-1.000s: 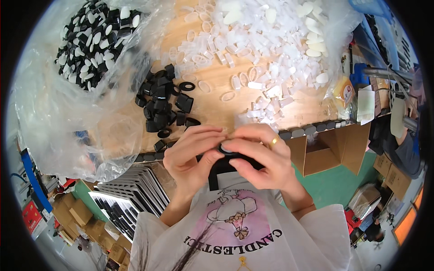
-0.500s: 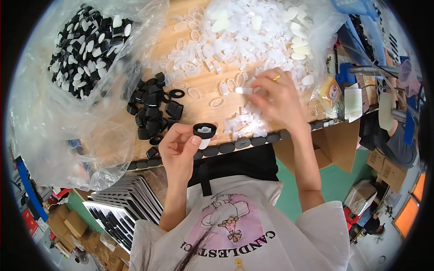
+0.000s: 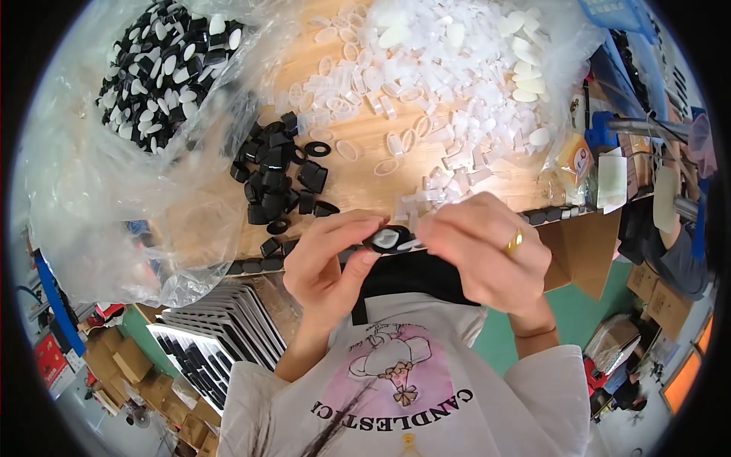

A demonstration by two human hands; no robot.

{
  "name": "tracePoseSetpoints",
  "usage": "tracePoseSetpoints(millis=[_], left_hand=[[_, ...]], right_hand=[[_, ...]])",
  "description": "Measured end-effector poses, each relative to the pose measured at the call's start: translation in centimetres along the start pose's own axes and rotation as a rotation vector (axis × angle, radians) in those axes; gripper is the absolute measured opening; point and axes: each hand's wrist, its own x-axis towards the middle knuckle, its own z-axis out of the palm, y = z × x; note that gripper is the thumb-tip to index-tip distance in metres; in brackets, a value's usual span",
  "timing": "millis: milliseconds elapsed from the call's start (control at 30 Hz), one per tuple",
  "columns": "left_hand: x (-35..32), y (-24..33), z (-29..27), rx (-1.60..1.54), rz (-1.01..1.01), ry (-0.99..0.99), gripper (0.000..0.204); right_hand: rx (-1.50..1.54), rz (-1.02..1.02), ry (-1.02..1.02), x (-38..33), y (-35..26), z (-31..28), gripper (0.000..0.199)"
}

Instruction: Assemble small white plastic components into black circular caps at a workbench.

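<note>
- At the far left, a clear plastic bag (image 3: pixel 91 190) lies crumpled on the wooden table (image 3: pixel 365 164), and inside its upper part sits a heap of black caps with white inserts (image 3: pixel 164 72).
- Just right of the bag, a small pile of plain black caps (image 3: pixel 278 179) lies loose on the bare wood, with a few black rings among them.
- Below the table edge at lower left, a stack of grey trays (image 3: pixel 217 327) shows.
- The left hand (image 3: pixel 327 263) is raised in front of the chest, its thumb and fingertips pinched on the left end of a black cap with a white insert (image 3: pixel 390 240).
- That cap is held in the air between both hands, just below the near edge of the table.
- The right hand (image 3: pixel 487 255) has its fingers curled and closed on the cap's right end; a gold ring (image 3: pixel 515 242) sits on one finger.
- Further up and right, a big heap of clear white inserts (image 3: pixel 457 68) spreads over the table.
- At the right edge stands a brown cardboard box (image 3: pixel 582 251).
</note>
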Motion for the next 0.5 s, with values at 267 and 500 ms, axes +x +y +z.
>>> tracePoseSetpoints(millis=[267, 500], left_hand=[[0.9, 1.2, 0.4, 0.111, 0.188, -0.096, 0.023], [-0.3, 1.7, 0.6, 0.050, 0.048, -0.040, 0.023]], right_hand=[[-0.104, -0.181, -0.105, 0.5, -1.0, -0.3, 0.028], [0.255, 0.014, 0.028, -0.3, -1.1, 0.3, 0.023]])
